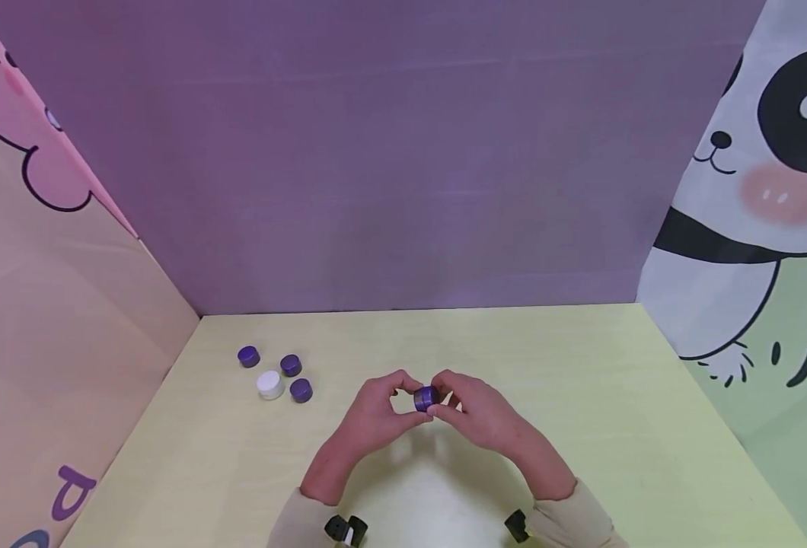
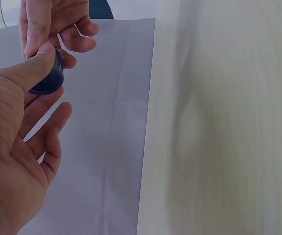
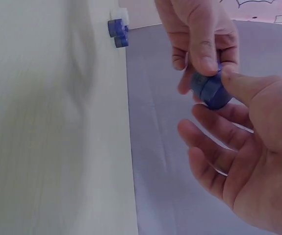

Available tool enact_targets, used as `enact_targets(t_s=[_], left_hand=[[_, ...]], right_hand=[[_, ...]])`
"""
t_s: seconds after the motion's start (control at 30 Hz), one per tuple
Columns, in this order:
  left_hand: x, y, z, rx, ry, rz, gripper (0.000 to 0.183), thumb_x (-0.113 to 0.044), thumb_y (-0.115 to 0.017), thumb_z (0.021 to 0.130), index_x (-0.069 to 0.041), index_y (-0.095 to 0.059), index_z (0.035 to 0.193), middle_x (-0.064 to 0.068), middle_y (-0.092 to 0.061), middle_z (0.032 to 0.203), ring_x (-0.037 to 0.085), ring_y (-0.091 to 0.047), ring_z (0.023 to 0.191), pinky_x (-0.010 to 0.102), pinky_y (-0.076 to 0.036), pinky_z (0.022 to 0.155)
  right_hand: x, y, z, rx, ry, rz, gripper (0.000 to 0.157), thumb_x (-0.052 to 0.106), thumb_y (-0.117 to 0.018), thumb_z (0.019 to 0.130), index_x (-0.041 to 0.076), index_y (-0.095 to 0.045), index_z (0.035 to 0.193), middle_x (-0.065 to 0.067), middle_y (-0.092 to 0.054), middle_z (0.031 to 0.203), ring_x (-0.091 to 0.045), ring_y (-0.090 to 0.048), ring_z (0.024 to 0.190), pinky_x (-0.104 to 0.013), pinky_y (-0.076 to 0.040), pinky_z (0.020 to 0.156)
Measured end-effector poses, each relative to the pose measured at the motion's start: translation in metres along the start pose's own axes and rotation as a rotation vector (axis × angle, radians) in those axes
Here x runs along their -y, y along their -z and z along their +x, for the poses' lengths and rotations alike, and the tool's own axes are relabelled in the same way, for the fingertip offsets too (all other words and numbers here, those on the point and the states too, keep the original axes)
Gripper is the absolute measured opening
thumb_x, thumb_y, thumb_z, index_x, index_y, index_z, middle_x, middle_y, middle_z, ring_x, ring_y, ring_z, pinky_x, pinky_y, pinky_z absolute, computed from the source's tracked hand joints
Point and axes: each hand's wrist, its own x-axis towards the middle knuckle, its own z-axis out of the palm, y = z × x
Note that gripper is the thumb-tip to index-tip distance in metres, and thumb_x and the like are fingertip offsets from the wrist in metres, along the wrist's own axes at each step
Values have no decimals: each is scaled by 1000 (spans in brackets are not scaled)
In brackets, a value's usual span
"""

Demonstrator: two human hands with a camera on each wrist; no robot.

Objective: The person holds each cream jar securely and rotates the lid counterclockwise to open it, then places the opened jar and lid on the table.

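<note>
Both hands meet over the middle of the table around a small round purple jar [image 1: 425, 398]. My left hand [image 1: 376, 415] pinches one end between thumb and fingertips. From the other side, my right hand [image 1: 484, 411] grips the opposite end the same way. A seam runs around the jar [image 3: 210, 90] in the right wrist view, where the thumbs of both hands press on it. The left wrist view shows one dark blue-looking end of the jar [image 2: 48, 84]; the left thumb covers part of its side.
Several similar purple jars, among them one at the back [image 1: 249, 356] and one at the front [image 1: 301, 390], stand on the left of the pale table [image 1: 582, 380] around a white jar [image 1: 269, 385]. A purple backdrop [image 1: 403, 167] and printed side panels enclose the table.
</note>
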Motion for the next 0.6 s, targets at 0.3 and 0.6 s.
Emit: enact_targets(t_s=[0.3, 0.6], left_hand=[[-1, 4, -1, 21, 42, 8, 32, -31, -87, 73, -25, -63, 93, -19, -65, 92, 20, -62, 92, 41, -45, 77], [0, 2, -3, 19, 36, -9, 34, -27, -88, 71, -25, -64, 94, -18, -67, 94, 9, -62, 93, 51, -46, 83]], right_hand=[[-4, -1, 0, -65, 88, -5, 31, 16, -74, 88, 15, -63, 116, 7, -63, 107, -14, -61, 84, -35, -52, 75], [-3, -1, -4, -83, 58, -12, 47, 14, -81, 80, 10, -61, 123, 1, -65, 106, -19, -62, 86, -33, -51, 74]])
